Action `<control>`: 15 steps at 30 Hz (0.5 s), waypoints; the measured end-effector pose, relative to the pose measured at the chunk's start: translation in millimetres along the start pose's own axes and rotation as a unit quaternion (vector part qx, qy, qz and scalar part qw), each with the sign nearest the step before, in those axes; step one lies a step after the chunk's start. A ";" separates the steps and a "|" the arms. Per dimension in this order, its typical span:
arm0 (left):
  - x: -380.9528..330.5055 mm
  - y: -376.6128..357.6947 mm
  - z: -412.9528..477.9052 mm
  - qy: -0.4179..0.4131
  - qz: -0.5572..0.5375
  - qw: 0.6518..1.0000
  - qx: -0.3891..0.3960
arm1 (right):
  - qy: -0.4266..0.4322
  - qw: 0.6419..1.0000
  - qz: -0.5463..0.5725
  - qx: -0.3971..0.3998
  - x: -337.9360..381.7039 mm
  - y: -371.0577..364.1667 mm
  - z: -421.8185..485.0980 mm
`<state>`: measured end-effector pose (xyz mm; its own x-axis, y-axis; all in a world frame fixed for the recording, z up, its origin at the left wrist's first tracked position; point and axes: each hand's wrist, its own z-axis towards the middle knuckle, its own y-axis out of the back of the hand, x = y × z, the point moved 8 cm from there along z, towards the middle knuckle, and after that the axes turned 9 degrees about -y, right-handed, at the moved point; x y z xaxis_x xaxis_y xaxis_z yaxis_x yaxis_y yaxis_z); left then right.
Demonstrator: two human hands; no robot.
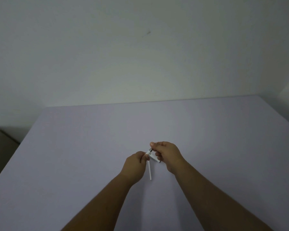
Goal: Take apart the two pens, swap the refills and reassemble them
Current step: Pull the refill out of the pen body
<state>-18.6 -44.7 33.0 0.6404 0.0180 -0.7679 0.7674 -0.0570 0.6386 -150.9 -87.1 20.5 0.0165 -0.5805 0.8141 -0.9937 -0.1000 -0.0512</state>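
Both hands pinch one pen (150, 151) at frame centre: your left hand (135, 161) grips the lower-left end, your right hand (167, 153) the upper-right tip, so pull apart along that diagonal.

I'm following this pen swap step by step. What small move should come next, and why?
Probably pull the two hands apart. The left hand and right hand both pinch the short white pen piece at its joint, while one thin white refill already lies on the table.

Two hands, left (135, 161) and right (167, 154), one white pen (150, 170), one table (73, 147)
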 end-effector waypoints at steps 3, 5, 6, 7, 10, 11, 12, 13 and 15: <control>1.2 0.0 -1.6 -0.001 0.011 1.000 -0.001 | 0.013 0.999 0.038 0.028 0.6 -2.6 -0.6; 2.3 0.8 -1.9 -0.002 0.014 1.000 -0.002 | 0.004 0.998 0.053 0.034 0.6 -4.1 -2.4; 2.3 1.0 -2.1 -0.003 0.014 1.000 -0.003 | -0.004 0.999 0.046 0.027 -1.1 -3.8 -2.1; 2.2 1.0 -2.2 -0.004 0.014 1.000 -0.003 | -0.011 0.999 0.032 0.018 -2.5 -3.7 -3.0; 2.2 0.9 -3.4 -0.004 0.011 1.000 -0.006 | -0.010 1.000 0.013 0.014 -3.4 -4.8 -4.2; 2.8 1.2 -4.1 -0.003 0.011 1.000 -0.006 | -0.005 0.999 0.025 0.024 -2.2 -6.1 -4.4; 3.6 1.7 -4.8 -0.001 0.010 1.000 -0.007 | -0.002 0.999 0.036 0.035 -1.6 -7.2 -3.4; 4.3 2.3 -5.6 0.001 0.008 1.000 -0.007 | -0.003 0.998 0.044 0.041 -0.4 -8.5 -4.7; 5.0 3.2 -6.5 0.004 0.003 1.000 -0.007 | -0.011 0.999 0.038 0.036 -1.2 -8.7 -5.6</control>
<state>-12.7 -38.2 31.6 0.6449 0.0247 -0.7639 0.7641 -0.0430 0.6437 -142.8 -80.9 23.2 -0.0552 -0.6070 0.7928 -0.9815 -0.1126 -0.1546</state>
